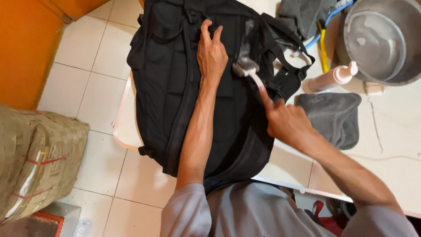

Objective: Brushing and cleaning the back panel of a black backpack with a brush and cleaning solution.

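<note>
Woven bamboo makes up the basket [39, 162] at your far left, standing on the pale tiled floor [87, 57] well apart from the work. Next comes the black backpack [175, 87], lying with its long axis running away from you, its top end far from your body and its bottom resting near your lap, partly on a white table [394, 145] edge. Your left hand [211, 52] lies flat on the upper middle of the pack, fingers spread and pressing the fabric down, gripping nothing. Just to its right a small brush [246, 66] sits with its head on the pack, a pale soapy streak [248, 35] reaching up the fabric beyond it; its slim white handle slants down and right into your right hand [287, 123], which is closed around it with the forefinger stretched along the shaft. So the brush head lies up and left of that hand, and the left hand is nearest to it. Further right lie a folded grey towel [335, 116], a pump bottle [331, 78] on its side, and a metal basin [381, 39] of water.
</note>
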